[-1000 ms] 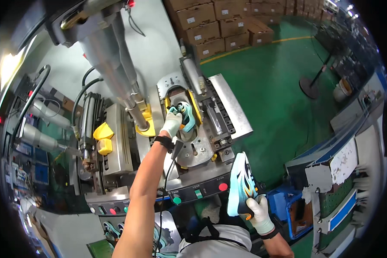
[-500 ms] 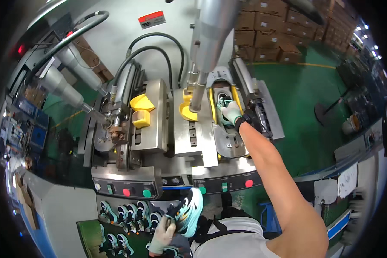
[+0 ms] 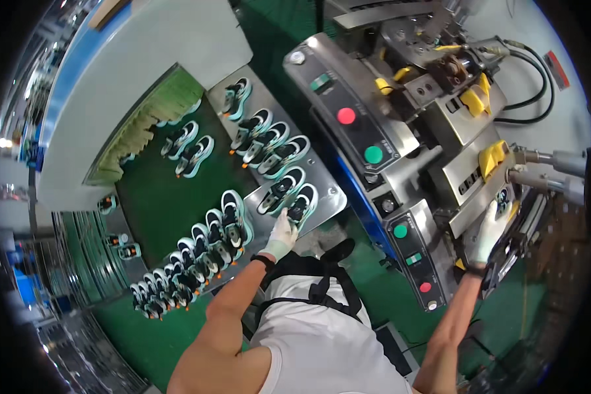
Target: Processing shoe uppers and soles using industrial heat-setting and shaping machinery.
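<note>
My left hand (image 3: 281, 236), in a white glove, grips the near end of a black, white and mint sneaker (image 3: 303, 205). This sneaker is at the corner of a metal ledge (image 3: 333, 198), beside another sneaker (image 3: 284, 188) of the same kind. On the right, my gloved right hand (image 3: 490, 231) reaches into the press machine. Its fingers are closed on a sneaker (image 3: 503, 199) seated there, mostly covered by the hand and the machine.
Several matching sneakers (image 3: 269, 141) line the ledge, and a row (image 3: 207, 240) stands along the near edge of a green conveyor belt (image 3: 152, 197). A fringed curtain (image 3: 144, 121) hangs over the belt. The machine's control panels (image 3: 348, 108) carry red and green buttons. Yellow pads (image 3: 492, 158) sit on its plates.
The view has turned left toward the belt. My left hand has brought its sneaker from in front of the machine to the ledge. My right hand stays at the sneaker in the machine.
</note>
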Tool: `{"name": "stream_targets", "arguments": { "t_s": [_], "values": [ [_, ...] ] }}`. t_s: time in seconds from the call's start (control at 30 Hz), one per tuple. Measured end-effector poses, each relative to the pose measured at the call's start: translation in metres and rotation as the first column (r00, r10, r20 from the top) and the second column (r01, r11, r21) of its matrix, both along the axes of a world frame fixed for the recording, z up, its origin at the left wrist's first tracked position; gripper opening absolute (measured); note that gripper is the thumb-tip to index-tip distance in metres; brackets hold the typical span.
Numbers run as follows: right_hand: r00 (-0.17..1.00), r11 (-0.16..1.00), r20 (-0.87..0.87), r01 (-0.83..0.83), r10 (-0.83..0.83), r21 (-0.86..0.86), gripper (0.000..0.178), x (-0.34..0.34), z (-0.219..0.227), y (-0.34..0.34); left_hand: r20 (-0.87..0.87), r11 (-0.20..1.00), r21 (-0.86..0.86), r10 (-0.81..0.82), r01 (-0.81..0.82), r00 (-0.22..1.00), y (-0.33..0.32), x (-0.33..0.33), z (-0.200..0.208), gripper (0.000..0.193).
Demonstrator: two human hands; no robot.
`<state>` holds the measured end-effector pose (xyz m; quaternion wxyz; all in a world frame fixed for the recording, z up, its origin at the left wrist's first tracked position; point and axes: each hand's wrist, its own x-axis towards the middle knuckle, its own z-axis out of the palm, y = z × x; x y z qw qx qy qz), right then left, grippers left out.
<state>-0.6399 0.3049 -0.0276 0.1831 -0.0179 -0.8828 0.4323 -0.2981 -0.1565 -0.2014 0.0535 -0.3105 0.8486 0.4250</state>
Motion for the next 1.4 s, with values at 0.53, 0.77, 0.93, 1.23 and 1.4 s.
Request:
{"name": "stream_targets", "arguments": {
  "t_s": [0.53, 0.77, 0.93, 1.23, 1.4],
  "values": [
    [0.490, 0.882, 0.747, -0.376, 0.449, -0.283, 0.090, 0.280, -0.103, -0.392, -0.262, 0.986, -0.003, -0.162, 0.167, 0.951, -0.112, -0.019, -0.001, 0.077],
    [0.814, 0.968, 0.581, 0.149, -0.004, -0.202, 0.053, 0.297, -0.163, -0.449, -0.274, 0.962, 0.034, -0.252, 0.271, 0.928, -0.127, -0.030, -0.034, 0.077],
    [0.782, 0.662, 0.621, 0.439, 0.052, -0.608, 0.044, 0.294, -0.164, -0.366, -0.176, 0.875, 0.390, -0.234, 0.286, 0.956, -0.085, -0.018, -0.025, 0.072],
    [0.774, 0.266, 0.488, 0.610, -0.403, -0.747, 0.046, 0.459, -0.079, -0.159, -0.368, 0.279, 0.577, -0.751, 0.768, 0.549, 0.126, 0.008, 0.074, 0.066],
    [0.602, -0.030, 0.318, 0.438, -0.732, -0.899, 0.045, 0.582, -0.046, -0.080, -0.461, -0.072, 0.499, -0.866, 0.864, 0.194, 0.262, 0.053, 0.135, 0.062]
  ]
}}
